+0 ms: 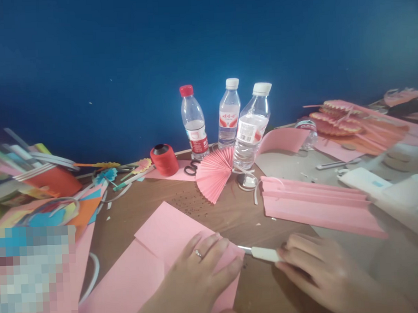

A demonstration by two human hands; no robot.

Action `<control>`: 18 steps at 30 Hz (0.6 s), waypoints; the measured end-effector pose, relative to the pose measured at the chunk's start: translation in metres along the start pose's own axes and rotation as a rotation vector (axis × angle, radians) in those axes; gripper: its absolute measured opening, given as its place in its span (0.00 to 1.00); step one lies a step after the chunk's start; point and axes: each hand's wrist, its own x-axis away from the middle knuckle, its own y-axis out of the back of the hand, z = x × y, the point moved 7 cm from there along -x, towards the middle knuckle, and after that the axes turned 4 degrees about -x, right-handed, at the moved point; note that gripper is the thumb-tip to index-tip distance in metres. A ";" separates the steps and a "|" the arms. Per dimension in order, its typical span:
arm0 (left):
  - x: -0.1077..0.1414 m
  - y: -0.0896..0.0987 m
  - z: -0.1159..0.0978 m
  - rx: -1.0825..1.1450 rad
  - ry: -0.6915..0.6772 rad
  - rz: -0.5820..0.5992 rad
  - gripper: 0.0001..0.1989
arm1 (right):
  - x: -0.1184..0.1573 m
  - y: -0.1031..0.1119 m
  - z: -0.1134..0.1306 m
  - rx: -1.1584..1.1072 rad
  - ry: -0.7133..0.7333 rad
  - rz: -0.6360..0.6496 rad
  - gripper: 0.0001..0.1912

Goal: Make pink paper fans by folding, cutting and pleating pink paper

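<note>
My left hand (200, 277), with a ring on one finger, lies with its fingers stretched out over a folded pink sheet of paper (174, 227), pressing it to the brown table. My right hand (318, 269) is wrapped around the white handle of a craft knife (265, 254). The knife's blade points left and meets the right edge of the folded paper, close to my left fingertips; whether it sits inside the fold I cannot tell. Beyond my hands stands a pleated pink paper fan (215, 174), and a creased pink sheet (315, 205) lies to the right.
Three water bottles (195, 125) stand at the back before a blue wall, beside a red thread spool (164, 160) and scissors (191, 168). An orange-red cup (52, 179) of pens is at left. Another cutter (337, 164) and paper fans (349, 122) are at right.
</note>
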 end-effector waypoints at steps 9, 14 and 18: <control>0.000 -0.001 0.000 0.004 0.016 0.036 0.32 | -0.008 0.002 0.003 -0.004 0.013 0.003 0.08; 0.003 -0.001 0.000 -0.010 0.044 -0.014 0.33 | -0.007 0.004 0.003 -0.004 0.013 -0.014 0.09; 0.005 -0.004 -0.001 -0.074 0.062 -0.005 0.32 | -0.001 0.002 0.002 -0.008 0.012 -0.003 0.08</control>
